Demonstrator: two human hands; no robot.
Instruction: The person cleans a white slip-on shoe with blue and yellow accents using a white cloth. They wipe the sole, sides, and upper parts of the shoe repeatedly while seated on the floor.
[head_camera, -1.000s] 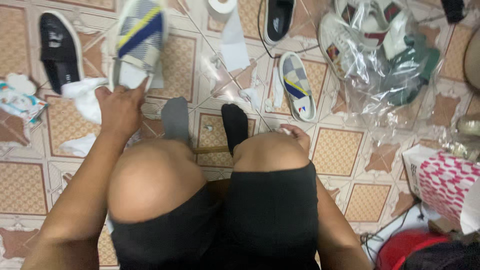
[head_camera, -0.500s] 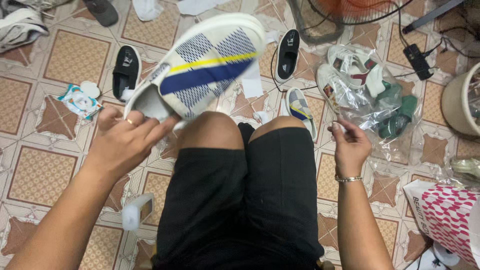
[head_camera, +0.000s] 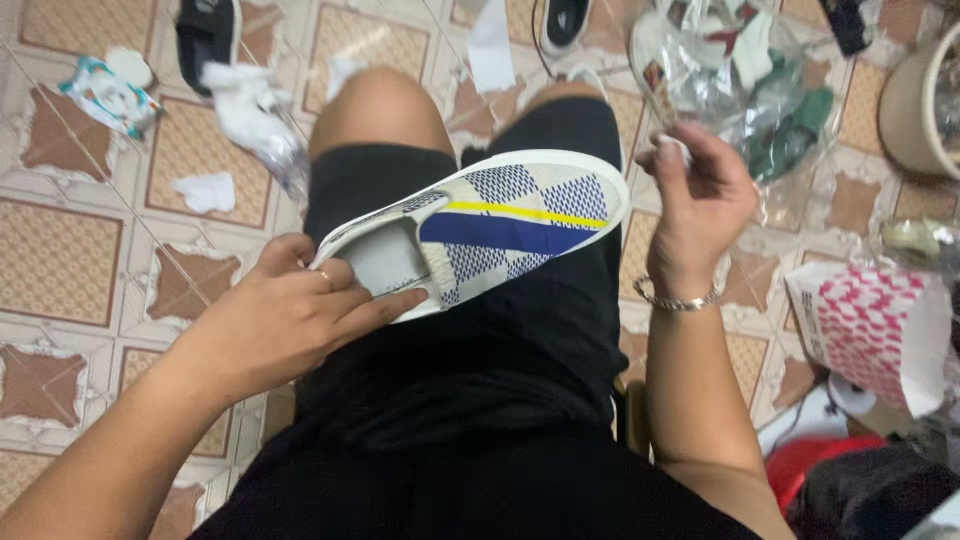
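Note:
A white slip-on shoe (head_camera: 500, 225) with a blue checked upper and a yellow stripe lies across my lap, toe to the right. My left hand (head_camera: 290, 320) grips its heel end, fingers over the opening. My right hand (head_camera: 700, 200), with a bracelet at the wrist, is raised just right of the toe. Its fingers pinch a small white piece (head_camera: 672, 147) that I cannot make out clearly.
On the tiled floor lie a black shoe (head_camera: 205, 35), crumpled white tissue (head_camera: 250, 105) and a wipes packet (head_camera: 110, 95) at the left. A clear plastic bag with shoes (head_camera: 760, 90) sits upper right, a pink-and-white patterned bag (head_camera: 870, 325) at the right.
My left hand has brought the shoe down from in front of me onto my lap. My right hand has risen beside its toe.

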